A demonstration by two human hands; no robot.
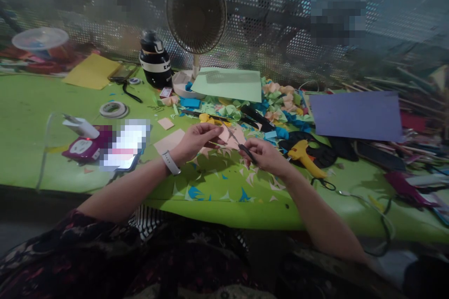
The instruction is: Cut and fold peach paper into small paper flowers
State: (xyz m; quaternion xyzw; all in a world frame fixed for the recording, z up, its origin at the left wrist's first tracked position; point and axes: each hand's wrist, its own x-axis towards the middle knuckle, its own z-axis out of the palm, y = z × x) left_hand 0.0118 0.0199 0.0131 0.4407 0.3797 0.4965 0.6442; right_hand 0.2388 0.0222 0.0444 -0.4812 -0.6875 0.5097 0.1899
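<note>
I see my left hand (198,141) pinched shut on the left edge of the peach paper (220,134). It lifts the paper off the green table (31,103), so the free side meets the scissors (234,137). My right hand (267,155) is closed on their black handles. The paper sits between my 2 hands, thin and jagged, above scattered offcuts (210,187).

Lime-green counter (35,103), flecked with blue and peach scraps (196,191). Peach paper (221,136) against black-handled scissors (242,147). White watch strap (170,162). Bright yellow glue gun (305,154). Further back: purple sheet (354,114), pale green sheet (229,84), yellow sheet (91,71), black bottle (155,60) with white band. Down below, dark floral sleeve (70,243) and black-and-white striped cloth (147,224).
</note>
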